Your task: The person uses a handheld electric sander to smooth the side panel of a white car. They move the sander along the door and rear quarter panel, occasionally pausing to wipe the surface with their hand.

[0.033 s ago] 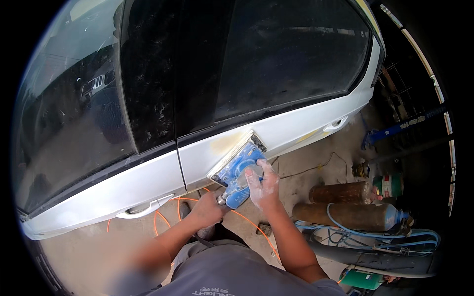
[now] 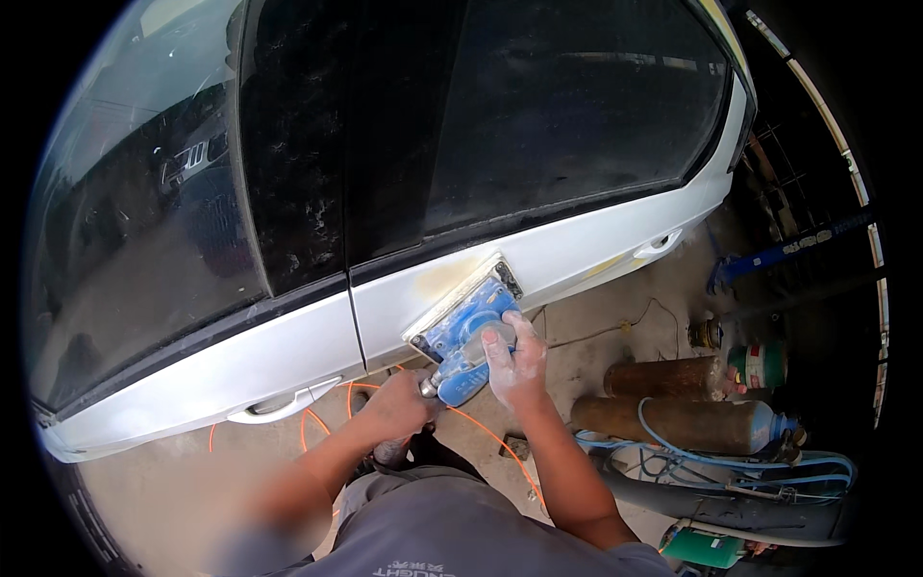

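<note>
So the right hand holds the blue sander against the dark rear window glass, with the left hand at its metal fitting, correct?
Not quite: in the head view, the right hand holds the blue sander against the white door panel, below the dark rear window glass. The left hand is at its metal fitting.

car door [image 2: 569, 252]: glossy white paint | patch [image 2: 438, 278]: matt, yellowish | sander [image 2: 468, 320]: dusty, plastic-looking | window [image 2: 577, 115]: glossy glass
</note>
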Tool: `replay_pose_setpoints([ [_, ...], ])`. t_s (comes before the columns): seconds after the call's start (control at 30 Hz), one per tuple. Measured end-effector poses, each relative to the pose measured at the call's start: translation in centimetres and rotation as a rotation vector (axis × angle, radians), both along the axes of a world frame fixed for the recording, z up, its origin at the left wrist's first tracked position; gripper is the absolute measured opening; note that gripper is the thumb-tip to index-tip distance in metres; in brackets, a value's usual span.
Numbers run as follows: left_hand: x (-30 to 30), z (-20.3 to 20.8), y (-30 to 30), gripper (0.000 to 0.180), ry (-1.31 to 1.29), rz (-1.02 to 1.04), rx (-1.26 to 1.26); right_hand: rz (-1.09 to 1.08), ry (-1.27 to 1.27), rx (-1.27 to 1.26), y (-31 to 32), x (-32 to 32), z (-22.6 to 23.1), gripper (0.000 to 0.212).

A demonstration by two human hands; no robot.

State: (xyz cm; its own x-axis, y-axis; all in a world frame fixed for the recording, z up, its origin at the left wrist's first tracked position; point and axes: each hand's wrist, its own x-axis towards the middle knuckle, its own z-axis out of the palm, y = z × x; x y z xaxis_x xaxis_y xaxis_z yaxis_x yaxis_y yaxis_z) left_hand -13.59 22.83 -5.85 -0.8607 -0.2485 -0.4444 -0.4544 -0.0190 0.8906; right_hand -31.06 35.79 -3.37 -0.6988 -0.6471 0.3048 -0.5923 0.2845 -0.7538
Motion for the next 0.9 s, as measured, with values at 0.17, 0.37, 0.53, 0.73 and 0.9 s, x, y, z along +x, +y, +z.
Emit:
replay_pose_setpoints([
  [0.17,1.0,4.9,-4.7,0.026,-0.059,-0.21,-0.047,-0.072,-0.123,-0.075,-0.8,1.4,-0.5,0.051],
  [0.37,-0.8,9.2,-9.3,0.03,-0.189,-0.377,-0.123,-0.133,-0.111,-0.155,-4.2,1.4,3.0,0.045],
  [0.53,-1.2,9.6,-9.7,0.033,-0.248,-0.495,-0.167,-0.07,-0.107,-0.044,-3.2,1.2,2.3,0.044],
  [0.73,-0.7,9.5,-9.7,0.03,-0.241,-0.459,-0.13,-0.118,0.018,-0.201,-4.4,1.9,2.5,0.041],
  [0.9,-1.0,11.5,-10.7,0.026,-0.363,-0.398,-0.044,0.0,-0.156,-0.026,-4.5,1.9,4.6,0.039],
])
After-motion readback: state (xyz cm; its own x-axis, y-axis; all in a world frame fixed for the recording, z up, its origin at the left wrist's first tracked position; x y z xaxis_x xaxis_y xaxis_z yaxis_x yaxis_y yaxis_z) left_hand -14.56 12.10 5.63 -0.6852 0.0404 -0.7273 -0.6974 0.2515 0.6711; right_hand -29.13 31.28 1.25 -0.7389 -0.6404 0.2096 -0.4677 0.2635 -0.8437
